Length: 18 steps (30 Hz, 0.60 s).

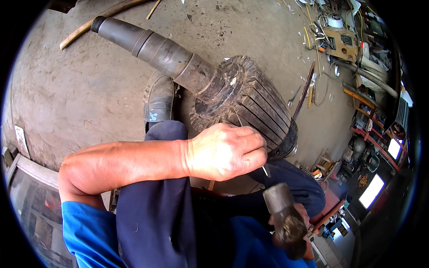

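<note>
Slotted rotor core (266, 105) with its stepped shaft (165, 53), lying beside the left shoe (159, 96), shaft toward upper left. The left hand (228, 152), at the core's near edge, is clenched around a thin metal tool (267, 171); the right hand (302, 214), partly hidden, grasps a hammer (281, 203).

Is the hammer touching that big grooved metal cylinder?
Apart. The head view shows a dark trouser leg in the gap between hammer and grooved metal cylinder.
</note>
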Available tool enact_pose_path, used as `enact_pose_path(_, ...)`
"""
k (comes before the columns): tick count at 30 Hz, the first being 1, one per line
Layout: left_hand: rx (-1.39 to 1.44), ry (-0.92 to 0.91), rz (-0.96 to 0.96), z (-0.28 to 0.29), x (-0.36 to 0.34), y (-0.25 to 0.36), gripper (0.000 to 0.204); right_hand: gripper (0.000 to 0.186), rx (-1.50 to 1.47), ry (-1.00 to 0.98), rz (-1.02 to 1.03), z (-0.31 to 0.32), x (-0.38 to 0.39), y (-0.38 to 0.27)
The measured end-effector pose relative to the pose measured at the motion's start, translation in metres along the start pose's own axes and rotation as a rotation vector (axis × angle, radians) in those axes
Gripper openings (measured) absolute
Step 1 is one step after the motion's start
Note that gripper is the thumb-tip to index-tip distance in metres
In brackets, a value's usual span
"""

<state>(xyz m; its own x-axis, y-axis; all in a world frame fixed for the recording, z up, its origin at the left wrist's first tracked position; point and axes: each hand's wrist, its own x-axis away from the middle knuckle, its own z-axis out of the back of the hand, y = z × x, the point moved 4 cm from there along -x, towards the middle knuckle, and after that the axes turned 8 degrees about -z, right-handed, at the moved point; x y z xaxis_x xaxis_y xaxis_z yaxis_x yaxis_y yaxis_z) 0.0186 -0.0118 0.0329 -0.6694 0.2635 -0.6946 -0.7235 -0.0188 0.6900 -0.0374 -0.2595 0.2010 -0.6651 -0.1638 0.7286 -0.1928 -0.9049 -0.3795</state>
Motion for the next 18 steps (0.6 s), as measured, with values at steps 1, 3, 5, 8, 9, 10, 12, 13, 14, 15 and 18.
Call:
enact_pose_path(1,0.001,0.008,-0.002,0.001,0.002,-0.001,0.016,0.02,0.022,-0.006,0.045,-0.002,-0.003,-0.004)
enact_pose_path(3,0.013,0.018,0.015,0.0,0.004,-0.002,0.015,0.02,0.038,-0.01,0.083,-0.007,-0.016,-0.025)
enact_pose_path(5,0.013,0.015,0.022,-0.001,0.004,-0.001,0.015,0.025,-0.053,-0.026,0.181,-0.007,0.003,0.019)
enact_pose_path(8,0.001,-0.017,0.021,0.0,0.001,-0.001,0.014,0.029,-0.096,-0.028,0.214,-0.003,0.0,0.024)
enact_pose_path(9,0.001,-0.01,0.031,-0.001,0.001,0.001,0.014,0.031,-0.176,-0.04,0.098,0.001,-0.003,0.013)
enact_pose_path(10,-0.002,0.004,0.035,-0.001,0.002,0.001,0.014,0.034,-0.249,-0.046,-0.018,0.005,-0.008,0.0)
enact_pose_path(12,-0.006,0.018,0.035,0.0,0.003,-0.002,0.014,0.039,-0.255,0.033,-0.101,0.004,0.004,0.024)
enact_pose_path(13,-0.002,0.017,0.034,0.0,0.002,-0.002,0.014,0.042,-0.241,0.066,-0.164,0.003,0.007,0.026)
enact_pose_path(14,0.002,0.015,0.034,0.0,0.001,-0.002,0.014,0.045,-0.229,0.097,-0.232,0.001,0.01,0.025)
enact_pose_path(15,0.005,0.014,0.047,0.0,0.001,-0.003,0.014,0.045,-0.291,0.037,-0.177,0.001,0.005,0.023)
enact_pose_path(18,0.0,0.022,0.062,0.0,-0.001,-0.003,0.015,0.047,-0.267,-0.112,-0.078,0.005,-0.007,0.003)
